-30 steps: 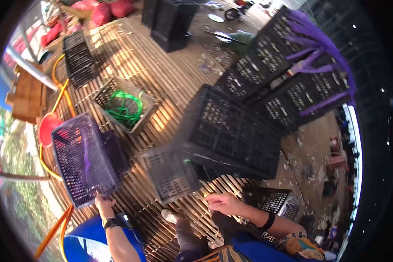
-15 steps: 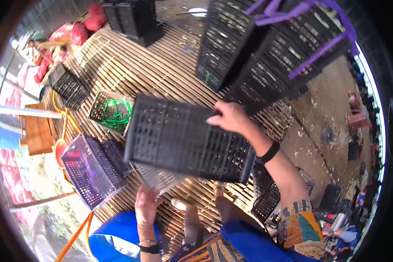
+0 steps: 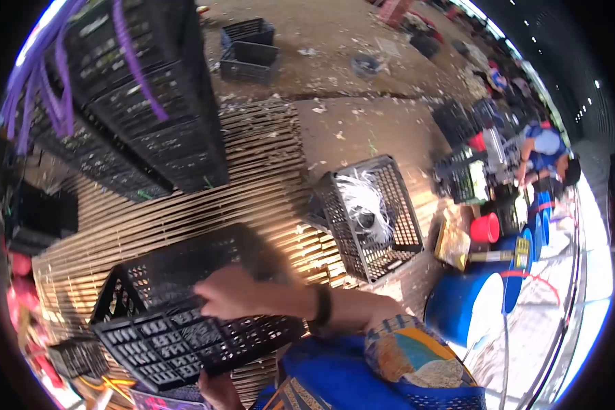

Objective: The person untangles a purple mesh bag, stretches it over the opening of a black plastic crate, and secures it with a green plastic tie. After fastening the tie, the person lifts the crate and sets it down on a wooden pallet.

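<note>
My right hand, with a black band on its wrist, grips the near rim of a black slotted plastic crate. The crate is tilted and held low at the left, over the bamboo slat floor. My left hand shows only in part at the bottom edge, just under the crate's lower side. Its fingers are hidden, so its grip cannot be made out.
A tall stack of black crates with purple straps rises at upper left. A grey crate holding white strings sits to the right. Further right are a blue barrel, a red bucket and another person. Two dark crates lie on the dirt beyond.
The view has swung to the right. My right hand has brought the black crate down and close to my body. My left hand has moved under the crate.
</note>
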